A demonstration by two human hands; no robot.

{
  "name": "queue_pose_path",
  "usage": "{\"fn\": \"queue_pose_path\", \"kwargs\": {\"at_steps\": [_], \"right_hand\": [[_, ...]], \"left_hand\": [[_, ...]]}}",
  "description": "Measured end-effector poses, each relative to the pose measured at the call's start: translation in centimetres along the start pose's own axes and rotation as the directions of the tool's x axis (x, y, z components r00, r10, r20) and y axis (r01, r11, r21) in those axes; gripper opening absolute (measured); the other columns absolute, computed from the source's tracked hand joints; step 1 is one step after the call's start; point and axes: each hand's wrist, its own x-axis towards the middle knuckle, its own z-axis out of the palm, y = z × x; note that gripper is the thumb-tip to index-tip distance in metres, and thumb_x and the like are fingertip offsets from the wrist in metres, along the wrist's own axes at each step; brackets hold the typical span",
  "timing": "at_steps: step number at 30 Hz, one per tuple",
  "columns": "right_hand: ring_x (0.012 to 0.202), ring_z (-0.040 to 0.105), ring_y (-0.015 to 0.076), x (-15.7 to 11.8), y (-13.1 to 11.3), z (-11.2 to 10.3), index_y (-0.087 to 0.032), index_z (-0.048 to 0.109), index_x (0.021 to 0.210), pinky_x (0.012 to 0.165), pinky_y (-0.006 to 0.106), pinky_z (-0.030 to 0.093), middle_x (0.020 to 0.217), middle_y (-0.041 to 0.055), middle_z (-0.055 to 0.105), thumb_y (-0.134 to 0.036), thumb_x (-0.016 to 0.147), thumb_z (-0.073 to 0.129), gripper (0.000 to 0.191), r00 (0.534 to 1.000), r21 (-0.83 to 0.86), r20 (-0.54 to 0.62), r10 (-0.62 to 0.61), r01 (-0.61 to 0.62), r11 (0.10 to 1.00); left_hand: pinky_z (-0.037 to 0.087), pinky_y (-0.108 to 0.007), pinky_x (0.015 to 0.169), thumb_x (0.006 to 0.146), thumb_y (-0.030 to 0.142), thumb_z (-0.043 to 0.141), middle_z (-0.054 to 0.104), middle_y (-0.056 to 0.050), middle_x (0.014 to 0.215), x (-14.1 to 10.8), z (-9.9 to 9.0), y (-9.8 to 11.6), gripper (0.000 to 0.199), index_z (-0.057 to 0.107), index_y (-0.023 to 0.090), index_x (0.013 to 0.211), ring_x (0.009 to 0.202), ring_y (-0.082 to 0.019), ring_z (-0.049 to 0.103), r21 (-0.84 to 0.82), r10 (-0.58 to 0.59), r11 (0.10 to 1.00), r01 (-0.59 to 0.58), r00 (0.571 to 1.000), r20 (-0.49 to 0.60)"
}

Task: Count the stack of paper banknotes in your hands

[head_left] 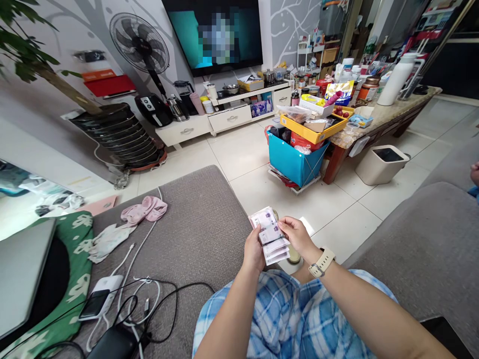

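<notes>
A stack of pale purple banknotes (270,234) is held above my lap, its notes fanned out in overlapping rows. My left hand (255,249) is closed on the left edge of the stack, with the thumb over the front. On the right side, the thumb and fingers of my right hand (296,234) pinch the upper right edge of the notes. The undersides of the notes and some fingertips are hidden. A beige watch (322,262) is on my right wrist.
Cables, a white power strip (101,297), pink cloth (145,209) and a laptop (24,269) lie on the grey sofa (190,224) at left. Ahead stand a blue bin (294,162), a cluttered table (396,112) and a beige trash can (377,172). Another person's hand (475,173) shows at far right.
</notes>
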Motion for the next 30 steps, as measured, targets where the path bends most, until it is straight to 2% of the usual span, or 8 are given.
{"fn": "queue_pose_path", "kwargs": {"at_steps": [7,13,20,26,30], "right_hand": [[0.055,0.049,0.0118,-0.2,0.0,-0.1,-0.017,0.056,0.069,0.056,0.025,0.036,0.057,-0.0005,0.056,-0.039,0.079,0.057,0.025,1.000,-0.020,0.021,0.006,-0.005,1.000],[0.054,0.044,0.0106,0.0,0.3,-0.1,-0.018,0.054,0.069,0.051,0.024,0.033,0.057,-0.0027,0.050,-0.041,0.072,0.064,0.026,0.996,-0.102,-0.087,0.022,-0.031,0.994],[0.058,0.046,0.0127,0.4,1.0,-0.4,-0.019,0.055,0.077,0.054,0.025,0.036,0.061,-0.0016,0.053,-0.045,0.067,0.065,0.030,0.974,-0.165,-0.225,-0.006,-0.032,0.986],[0.055,0.040,0.0113,0.5,1.5,-0.5,-0.018,0.049,0.063,0.053,0.025,0.032,0.058,-0.0022,0.047,-0.047,0.073,0.058,0.031,0.987,-0.201,-0.163,0.003,-0.036,0.979],[0.055,0.039,0.0116,0.4,1.3,-0.5,-0.018,0.049,0.062,0.053,0.025,0.031,0.057,-0.0021,0.046,-0.047,0.075,0.056,0.032,0.986,-0.220,-0.162,-0.022,-0.014,0.975]], "left_hand": [[0.051,-0.033,0.065,0.073,0.026,0.062,0.070,-0.010,0.080,0.2,-0.3,-0.2,0.025,0.063,0.010,0.090,0.064,-0.020,0.066,0.001,0.010,1.000,-0.010,0.998,0.067],[0.050,-0.032,0.066,0.069,0.023,0.065,0.070,-0.009,0.084,0.1,-0.3,-0.1,0.025,0.063,0.012,0.091,0.066,-0.019,0.065,0.015,0.015,1.000,-0.016,0.996,0.091],[0.051,-0.032,0.067,0.064,0.019,0.069,0.070,-0.009,0.087,0.1,-0.5,-0.4,0.031,0.062,0.012,0.093,0.065,-0.018,0.065,0.011,0.018,1.000,-0.020,0.991,0.132],[0.051,-0.033,0.068,0.063,0.017,0.069,0.070,-0.009,0.082,0.1,-0.5,-0.5,0.031,0.062,0.012,0.093,0.063,-0.018,0.065,0.010,0.012,1.000,-0.014,0.990,0.138],[0.051,-0.032,0.069,0.066,0.020,0.068,0.070,-0.009,0.081,0.1,-0.4,-0.4,0.028,0.062,0.011,0.092,0.064,-0.018,0.065,0.017,0.011,1.000,-0.014,0.993,0.119]]}}
